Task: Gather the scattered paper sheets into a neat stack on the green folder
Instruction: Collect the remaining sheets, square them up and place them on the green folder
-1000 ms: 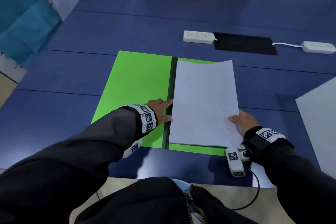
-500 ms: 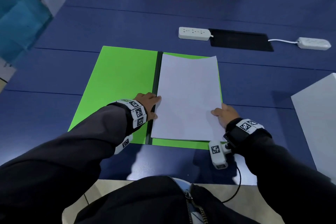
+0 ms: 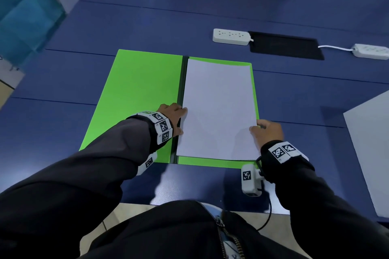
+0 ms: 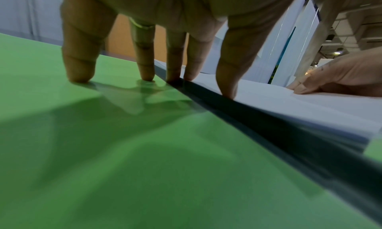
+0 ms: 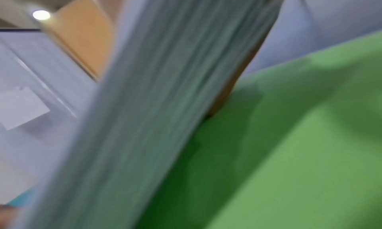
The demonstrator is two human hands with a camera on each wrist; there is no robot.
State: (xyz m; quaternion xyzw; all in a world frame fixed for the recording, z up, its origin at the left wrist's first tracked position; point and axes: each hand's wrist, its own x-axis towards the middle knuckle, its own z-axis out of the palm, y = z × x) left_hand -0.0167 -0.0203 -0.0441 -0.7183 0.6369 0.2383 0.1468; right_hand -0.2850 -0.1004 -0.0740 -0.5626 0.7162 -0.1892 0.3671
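Paper stack (image 3: pixel 217 109) lies on the open green folder's (image 3: pixel 136 99) right half — between both hands. Left hand (image 3: pixel 171 116) fingers straight, pressing the folder; right hand (image 3: pixel 266 132) grips the stack's edge.

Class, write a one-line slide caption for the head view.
Both hands, left hand and right hand, square a paper stack on the right half of an open green folder.

We saw a blue table (image 3: pixel 88 82) filling most of the frame. Upper right had a white power strip (image 3: pixel 231 37) touching a black mat (image 3: pixel 285 45), plus a second white strip (image 3: pixel 371 51) at the right edge, its cord running to the mat. Teal panels (image 3: pixel 23 12) sat upper left.
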